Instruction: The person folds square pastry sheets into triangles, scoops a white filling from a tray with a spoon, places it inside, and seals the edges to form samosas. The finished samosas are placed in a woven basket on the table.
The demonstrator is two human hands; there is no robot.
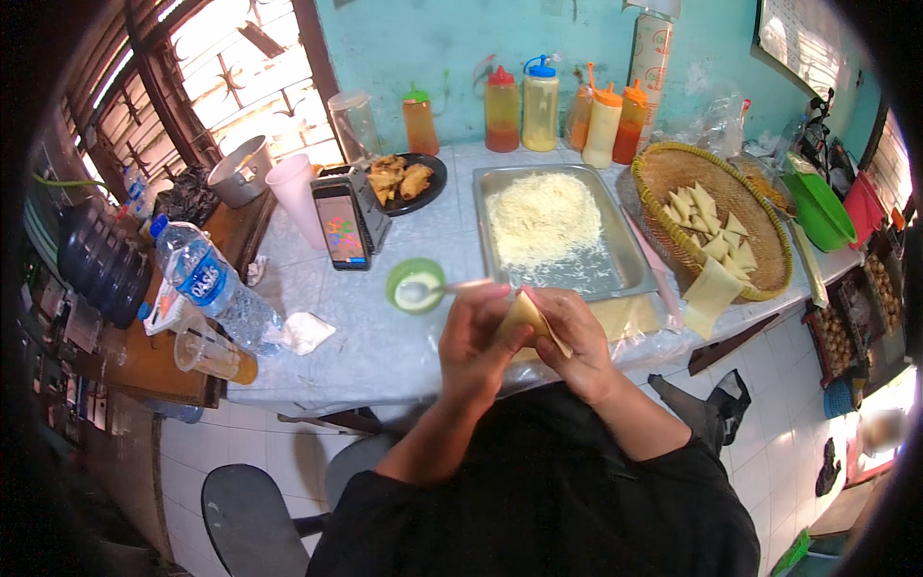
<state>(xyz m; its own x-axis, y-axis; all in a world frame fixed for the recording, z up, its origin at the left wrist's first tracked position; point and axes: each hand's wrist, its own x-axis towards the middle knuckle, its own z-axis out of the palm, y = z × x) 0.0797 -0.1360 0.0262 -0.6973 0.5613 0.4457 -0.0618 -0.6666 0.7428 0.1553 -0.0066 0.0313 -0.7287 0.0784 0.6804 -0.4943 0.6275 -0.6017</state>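
Close in front of me, my left hand (471, 338) and my right hand (580, 338) both grip a pale pastry wrapper (526, 312) folded to a pointed cone. Fingers of both hands press its sides, and what lies inside it is hidden. Just beyond the hands, a metal tray (642, 271) holds a heap of pale shredded filling (545, 217). A small green bowl (392, 291) of white paste, with a spoon (457, 288) in it, sits left of my hands. Flat wrapper sheets (630, 320) lie partly under my right hand.
On the right, a round woven basket (781, 252) holds several folded triangles (707, 207), with a loose wrapper (712, 294) over its near rim. Sauce bottles (541, 106) line the wall. A phone (341, 228), fried food on a black plate (435, 188) and a tilted water bottle (207, 284) stand left.
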